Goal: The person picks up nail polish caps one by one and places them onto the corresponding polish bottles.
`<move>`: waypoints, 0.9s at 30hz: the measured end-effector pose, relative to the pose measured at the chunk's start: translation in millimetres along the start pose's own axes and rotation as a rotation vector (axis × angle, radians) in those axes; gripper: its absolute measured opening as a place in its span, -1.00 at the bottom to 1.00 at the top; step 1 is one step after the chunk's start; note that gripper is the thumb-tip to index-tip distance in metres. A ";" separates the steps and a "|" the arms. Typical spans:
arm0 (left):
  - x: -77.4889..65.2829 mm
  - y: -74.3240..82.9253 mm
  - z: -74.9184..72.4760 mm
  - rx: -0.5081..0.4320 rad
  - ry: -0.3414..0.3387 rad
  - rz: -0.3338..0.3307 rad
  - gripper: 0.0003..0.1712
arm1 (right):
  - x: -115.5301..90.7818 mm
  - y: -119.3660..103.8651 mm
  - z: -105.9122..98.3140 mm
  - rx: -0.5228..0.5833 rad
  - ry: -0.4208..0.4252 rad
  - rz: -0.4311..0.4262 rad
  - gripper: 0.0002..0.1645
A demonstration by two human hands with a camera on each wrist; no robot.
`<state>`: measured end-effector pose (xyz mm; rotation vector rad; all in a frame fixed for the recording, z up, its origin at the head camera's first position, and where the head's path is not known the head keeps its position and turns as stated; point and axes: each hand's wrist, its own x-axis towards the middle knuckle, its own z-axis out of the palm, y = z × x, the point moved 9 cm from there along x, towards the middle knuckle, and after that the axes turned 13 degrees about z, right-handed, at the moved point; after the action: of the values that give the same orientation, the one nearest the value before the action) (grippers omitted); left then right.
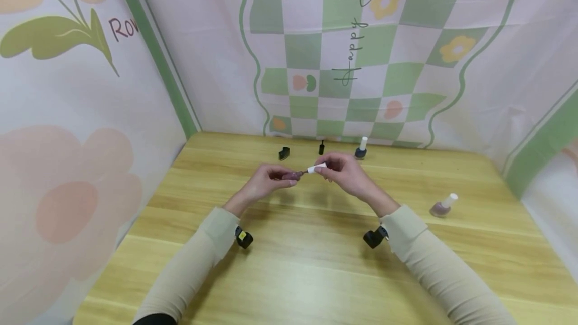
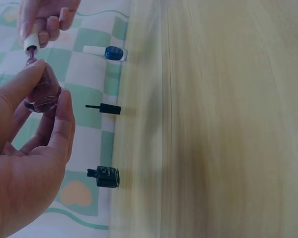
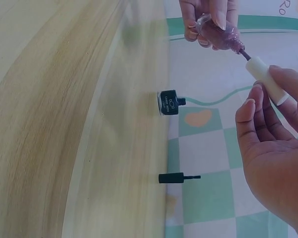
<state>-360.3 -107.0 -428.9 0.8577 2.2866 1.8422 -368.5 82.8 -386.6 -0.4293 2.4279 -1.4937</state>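
My left hand grips a small glass nail polish bottle of mauve polish, tilted on its side with its neck toward the right hand. Between thumb and fingers, my right hand pinches the white brush cap. The cap's brush stem reaches to the bottle's mouth; how far the tip goes in is hard to tell. Behind the hands stand an uncapped dark nail polish bottle and a black brush cap, upright with its brush pointing up.
A dark blue nail polish bottle with a white cap stands near the table's back edge. Farther right is a capped mauve nail polish bottle. The wooden table meets a patterned cloth at the back.
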 end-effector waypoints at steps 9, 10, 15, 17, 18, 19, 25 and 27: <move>-0.4 0.9 2.5 0.002 -0.012 -0.004 -0.70 | 0.9 1.1 3.0 -0.011 -0.009 -0.006 -0.76; -0.3 1.1 2.8 0.004 -0.015 -0.002 -0.69 | 0.5 0.8 3.4 -0.009 -0.011 -0.004 -0.76; 0.4 2.3 4.0 0.006 -0.022 0.005 -0.69 | 0.9 -0.3 6.2 -0.011 -0.015 -0.015 -0.76; 0.7 2.2 4.5 0.000 -0.022 0.009 -0.70 | 1.2 -0.5 7.2 -0.017 -0.016 -0.023 -0.76; 0.8 2.6 4.7 -0.002 -0.022 0.011 -0.69 | 1.5 -0.3 7.6 -0.020 -0.016 -0.023 -0.76; 0.8 2.7 4.8 -0.002 -0.022 0.013 -0.69 | 1.2 -0.8 8.0 -0.022 -0.016 -0.022 -0.76; 1.3 3.2 5.1 -0.004 -0.022 0.015 -0.70 | 3.0 0.1 11.1 -0.031 -0.026 0.002 -0.74; 1.4 3.2 5.3 -0.006 -0.023 0.017 -0.70 | 4.1 0.5 12.8 -0.032 -0.031 0.005 -0.73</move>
<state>-358.2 -101.4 -426.9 0.8959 2.2656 1.8352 -367.7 70.9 -392.9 -0.4489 2.4301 -1.4375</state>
